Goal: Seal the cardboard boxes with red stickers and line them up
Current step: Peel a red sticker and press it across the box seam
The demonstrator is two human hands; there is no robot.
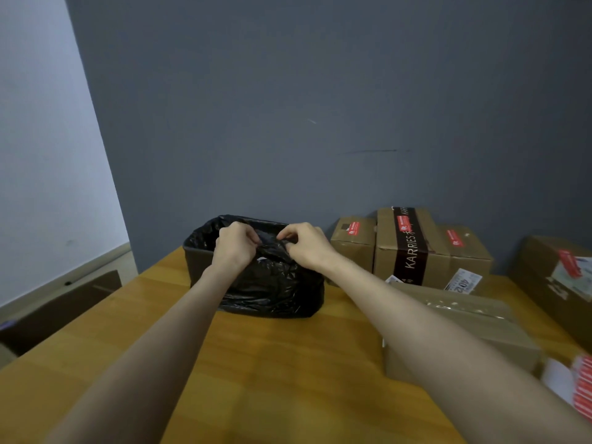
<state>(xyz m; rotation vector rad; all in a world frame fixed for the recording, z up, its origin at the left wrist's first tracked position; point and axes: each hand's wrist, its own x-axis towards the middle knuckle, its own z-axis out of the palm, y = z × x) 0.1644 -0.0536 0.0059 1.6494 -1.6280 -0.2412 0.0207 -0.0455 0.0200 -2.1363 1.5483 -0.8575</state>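
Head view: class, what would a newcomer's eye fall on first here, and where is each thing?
Both hands, left hand and right hand, pinch a crumpled black bag at the far middle of the table. Behind on the right, cardboard boxes stand against the grey wall, wearing red stickers.

I note three cardboard boxes in a row, back right: small box (352, 248), tall box (413, 251) with a black tape band, third box (467, 251). Each has a red sticker on top. Red sticker sheets (581, 389) lie bottom right.
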